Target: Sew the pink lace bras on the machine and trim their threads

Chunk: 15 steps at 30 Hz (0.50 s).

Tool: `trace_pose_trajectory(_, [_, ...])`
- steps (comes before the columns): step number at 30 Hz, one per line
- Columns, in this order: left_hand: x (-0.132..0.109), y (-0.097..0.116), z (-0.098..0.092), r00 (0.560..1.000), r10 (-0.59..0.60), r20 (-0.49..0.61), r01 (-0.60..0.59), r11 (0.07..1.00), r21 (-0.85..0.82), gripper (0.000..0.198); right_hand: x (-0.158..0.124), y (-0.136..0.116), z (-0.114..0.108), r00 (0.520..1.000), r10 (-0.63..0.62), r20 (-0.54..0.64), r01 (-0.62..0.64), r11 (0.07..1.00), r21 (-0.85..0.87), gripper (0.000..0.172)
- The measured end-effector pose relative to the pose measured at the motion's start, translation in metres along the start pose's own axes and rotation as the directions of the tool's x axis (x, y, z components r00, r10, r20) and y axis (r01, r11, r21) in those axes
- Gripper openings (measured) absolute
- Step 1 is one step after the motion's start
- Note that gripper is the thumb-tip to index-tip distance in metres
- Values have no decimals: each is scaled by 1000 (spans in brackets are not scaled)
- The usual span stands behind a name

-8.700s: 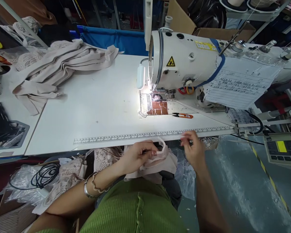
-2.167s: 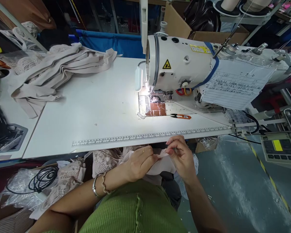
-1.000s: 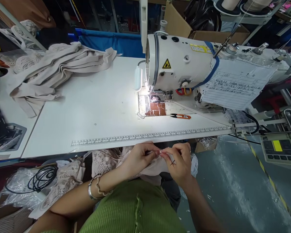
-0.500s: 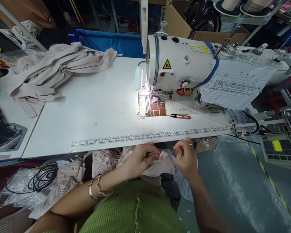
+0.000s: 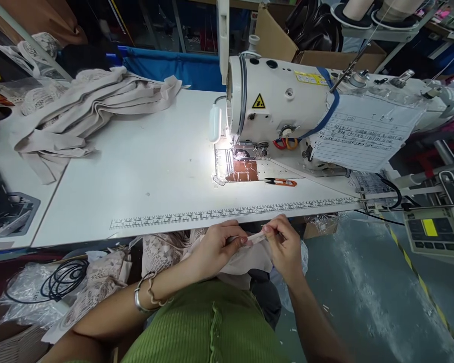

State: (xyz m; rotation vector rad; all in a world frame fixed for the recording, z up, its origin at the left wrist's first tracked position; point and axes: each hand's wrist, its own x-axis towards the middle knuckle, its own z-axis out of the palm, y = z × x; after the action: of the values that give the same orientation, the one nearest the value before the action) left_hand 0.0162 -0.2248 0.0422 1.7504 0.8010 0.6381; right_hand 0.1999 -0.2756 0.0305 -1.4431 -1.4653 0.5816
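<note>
A pale beige garment (image 5: 245, 263) with lace parts hangs over my lap, just below the table's front edge. My left hand (image 5: 221, 247) pinches its edge between thumb and fingers. A short way to the right, my right hand (image 5: 285, 247) pinches the same edge, so a narrow strip of fabric stretches between the two hands. The lace part (image 5: 162, 252) of the cloth lies beyond my left wrist. Beyond my hands, a printed ruler strip (image 5: 230, 214) runs along the front of the white table (image 5: 147, 171). Folds of the garment are hidden behind my hands.
A white sewing machine (image 5: 276, 101) stands at the back right, its needle area lit. Orange thread snips (image 5: 282, 182) lie before it. A heap of beige fabric pieces (image 5: 98, 108) covers the back left. Below left sits a box with plastic bags and a black cable (image 5: 66, 277).
My right hand has come in to the left and taken hold of the garment's edge, drawing a strip straight. My left hand keeps its pinch almost in place.
</note>
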Motion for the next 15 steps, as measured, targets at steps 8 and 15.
trace_pose_trajectory(8, [4,-1,10,961,246,-124,-226,962,150,10,-6,-9,3,989,-138,-62,133,989,-66,20])
trace_pose_trajectory(15, [3,-21,10,638,762,-111,-563,561,607,12,-5,-14,-7,955,-296,-21,297,954,44,23])
